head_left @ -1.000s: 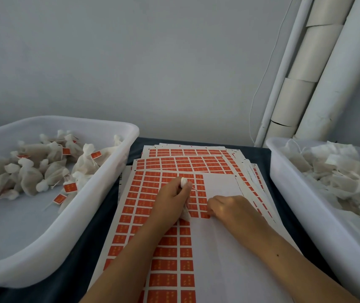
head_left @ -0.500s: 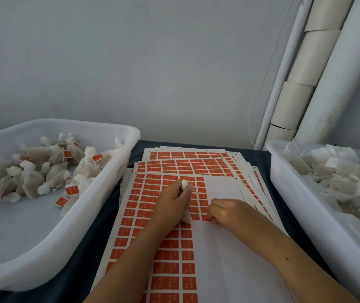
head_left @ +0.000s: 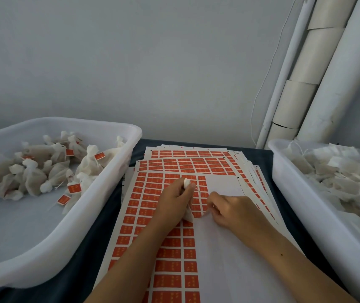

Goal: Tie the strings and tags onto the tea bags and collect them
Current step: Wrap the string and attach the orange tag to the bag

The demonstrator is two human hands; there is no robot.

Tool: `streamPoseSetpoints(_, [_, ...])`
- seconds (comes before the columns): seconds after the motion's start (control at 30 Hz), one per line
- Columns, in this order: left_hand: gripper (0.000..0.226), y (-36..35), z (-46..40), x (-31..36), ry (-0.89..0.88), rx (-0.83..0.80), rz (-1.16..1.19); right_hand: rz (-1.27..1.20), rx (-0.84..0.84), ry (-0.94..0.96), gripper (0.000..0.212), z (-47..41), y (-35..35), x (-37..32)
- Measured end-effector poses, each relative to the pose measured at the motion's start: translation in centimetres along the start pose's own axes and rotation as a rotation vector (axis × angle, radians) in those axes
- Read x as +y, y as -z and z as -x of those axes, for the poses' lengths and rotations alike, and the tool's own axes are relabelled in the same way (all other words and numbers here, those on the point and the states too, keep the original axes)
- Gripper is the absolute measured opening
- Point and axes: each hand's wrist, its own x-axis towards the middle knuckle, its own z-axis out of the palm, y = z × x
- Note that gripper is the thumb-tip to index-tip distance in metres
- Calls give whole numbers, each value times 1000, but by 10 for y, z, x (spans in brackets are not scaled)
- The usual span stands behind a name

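My left hand (head_left: 173, 201) grips a white tea bag (head_left: 189, 212); its gathered top pokes out above my fingers and its body hangs below the palm. A thin string runs from it toward my right hand (head_left: 229, 209), whose curled fingertips pinch at an orange tag on the top sticker sheet (head_left: 152, 215). Both hands rest over that sheet, which lies on a stack of sheets of orange tags. Finished tea bags with orange tags (head_left: 43, 171) lie heaped in the white tub (head_left: 117, 171) at the left.
A second white tub (head_left: 292, 193) at the right holds a pile of untagged tea bags (head_left: 338, 178). More sticker sheets (head_left: 187, 159) fan out behind the top one on the dark table (head_left: 100, 237). White pipes (head_left: 319, 84) stand against the wall at the back right.
Both hands stay nearly still over the sheet. My right fingertips have worked slightly at the tag's edge. The head camera has tilted up a little.
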Motion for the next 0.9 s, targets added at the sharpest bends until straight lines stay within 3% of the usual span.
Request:
streamPoseSetpoints(0.3, [27,1,1,6,53,-4,129,-540,-17,-423,9,-4,-10,-6])
streamPoseSetpoints(0.53, [26,7,1,10,132,56,264,-566,-78,-639,22,-23,-13,-13])
streamPoseSetpoints(0.67, [16,10,1,12,177,80,380,-705,42,-737,16,-28,-13,-13])
streamPoseSetpoints(0.9, [10,15,-2,8,189,78,437,-846,488,-823,16,-41,1,-8])
